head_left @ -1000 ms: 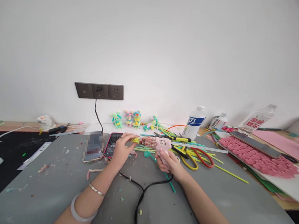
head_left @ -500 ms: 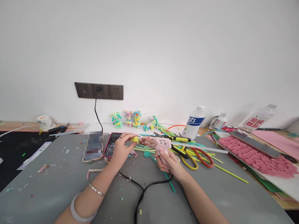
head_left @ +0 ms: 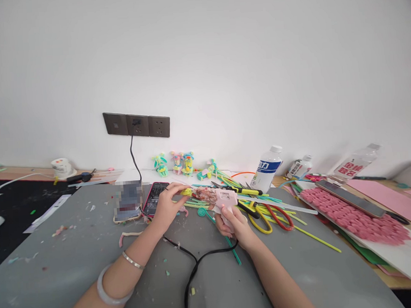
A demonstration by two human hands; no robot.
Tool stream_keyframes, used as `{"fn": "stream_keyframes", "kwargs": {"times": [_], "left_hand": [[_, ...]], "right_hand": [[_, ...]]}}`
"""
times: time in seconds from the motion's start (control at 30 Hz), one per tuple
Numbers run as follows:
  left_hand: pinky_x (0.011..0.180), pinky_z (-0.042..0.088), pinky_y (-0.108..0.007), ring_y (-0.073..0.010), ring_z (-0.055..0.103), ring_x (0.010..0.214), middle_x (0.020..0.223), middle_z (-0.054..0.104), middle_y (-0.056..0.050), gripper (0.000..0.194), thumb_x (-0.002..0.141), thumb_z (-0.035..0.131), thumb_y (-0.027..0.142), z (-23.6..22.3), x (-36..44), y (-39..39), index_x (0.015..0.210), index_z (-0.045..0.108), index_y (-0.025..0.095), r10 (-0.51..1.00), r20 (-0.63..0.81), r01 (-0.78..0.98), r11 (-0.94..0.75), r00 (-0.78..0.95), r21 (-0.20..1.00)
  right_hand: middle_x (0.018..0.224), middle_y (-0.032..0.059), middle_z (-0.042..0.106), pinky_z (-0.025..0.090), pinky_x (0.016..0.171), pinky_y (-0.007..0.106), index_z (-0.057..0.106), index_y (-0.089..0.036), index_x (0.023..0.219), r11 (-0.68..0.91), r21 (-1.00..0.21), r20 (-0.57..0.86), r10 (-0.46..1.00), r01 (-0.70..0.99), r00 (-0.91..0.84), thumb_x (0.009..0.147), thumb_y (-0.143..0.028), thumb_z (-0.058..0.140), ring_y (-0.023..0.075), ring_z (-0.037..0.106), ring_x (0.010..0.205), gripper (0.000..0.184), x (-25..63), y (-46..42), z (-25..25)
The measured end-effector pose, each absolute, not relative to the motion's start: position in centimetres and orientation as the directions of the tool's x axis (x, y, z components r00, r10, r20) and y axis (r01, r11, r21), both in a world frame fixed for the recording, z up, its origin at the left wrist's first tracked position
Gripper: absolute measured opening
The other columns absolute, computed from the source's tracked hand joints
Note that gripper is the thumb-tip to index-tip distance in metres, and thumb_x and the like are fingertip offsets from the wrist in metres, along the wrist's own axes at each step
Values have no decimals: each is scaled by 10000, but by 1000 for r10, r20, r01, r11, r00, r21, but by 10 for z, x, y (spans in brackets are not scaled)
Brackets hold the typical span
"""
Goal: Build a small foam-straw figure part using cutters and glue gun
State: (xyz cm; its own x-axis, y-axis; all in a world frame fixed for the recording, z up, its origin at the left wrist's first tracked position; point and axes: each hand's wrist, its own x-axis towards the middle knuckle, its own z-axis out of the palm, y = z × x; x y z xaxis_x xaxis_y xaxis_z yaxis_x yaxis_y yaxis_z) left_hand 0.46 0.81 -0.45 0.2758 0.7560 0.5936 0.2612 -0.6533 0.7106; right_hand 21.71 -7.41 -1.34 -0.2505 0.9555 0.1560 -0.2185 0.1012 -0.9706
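My right hand is wrapped round the handle of a pink hot glue gun, with a long clear glue stick jutting from its back. Reddish-brown residue crusts the front of the gun, which points left. Between the thumb and fingertips of my left hand is a small yellow fuzzy piece. The gun's nozzle is right beside this piece; whether they touch I cannot tell. A black cord runs below my right hand.
Behind my hands lie yellow and green pipe cleaners, pliers and red-handled scissors. Small figures stand by the wall. Two phones lie left; a bottle and pink woven mat are right.
The glue gun in my right hand has shifted slightly right, away from the yellow piece. My left hand has stayed almost still. At the far right edge, another person's hand has left view.
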Motion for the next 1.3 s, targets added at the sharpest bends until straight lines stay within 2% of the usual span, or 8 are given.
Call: {"fn": "stream_keyframes", "kwargs": {"times": [0.17, 0.27, 0.37, 0.6, 0.97, 1.3], "left_hand": [[757, 586, -340, -227, 676, 916, 1023, 697, -91, 232, 854, 621, 254, -5, 5, 7, 1064, 714, 217, 759, 591, 252, -649, 272, 718], [744, 592, -338, -233, 684, 936, 1059, 714, -89, 277, 848, 635, 300, -6, 5, 7, 1109, 685, 221, 785, 568, 239, -618, 247, 749], [696, 589, -318, -231, 690, 906, 1026, 731, -81, 255, 836, 648, 336, -5, 5, 6, 1057, 680, 212, 816, 529, 257, -577, 234, 776], [657, 550, -290, -222, 680, 869, 944, 737, -65, 176, 825, 653, 331, -4, 5, 6, 940, 686, 202, 800, 552, 327, -599, 234, 731], [683, 526, -291, -220, 676, 900, 1038, 720, -70, 176, 857, 624, 287, -3, 4, 6, 999, 706, 221, 785, 558, 338, -619, 269, 709], [721, 523, -309, -228, 665, 936, 1070, 717, -79, 196, 868, 608, 283, -2, 4, 5, 1025, 706, 220, 783, 558, 334, -622, 274, 708]], "right_hand": [[446, -110, 324, 153, 354, 211, 540, -179, 913, 99, -971, 151, 959, -217, -241, 856, -618, 568, 53, 189, 355, 443, 217, -75, -11], [440, -99, 318, 153, 356, 222, 512, -197, 765, 116, -971, 163, 961, -211, -224, 843, -642, 567, 56, 196, 357, 455, 216, -75, -11], [426, -92, 313, 155, 351, 230, 479, -207, 686, 126, -973, 167, 962, -193, -217, 832, -663, 562, 59, 212, 349, 487, 215, -75, -11], [430, -99, 325, 154, 352, 221, 542, -188, 811, 123, -973, 165, 963, -196, -214, 846, -646, 558, 55, 208, 347, 460, 215, -74, -11], [439, -86, 302, 147, 360, 227, 464, -207, 650, 123, -973, 163, 964, -193, -211, 831, -654, 572, 55, 198, 362, 494, 216, -74, -11], [435, -109, 328, 181, 343, 201, 536, -177, 856, 123, -974, 169, 954, -188, -248, 877, -627, 523, 49, 199, 344, 451, 217, -74, -11]]}}
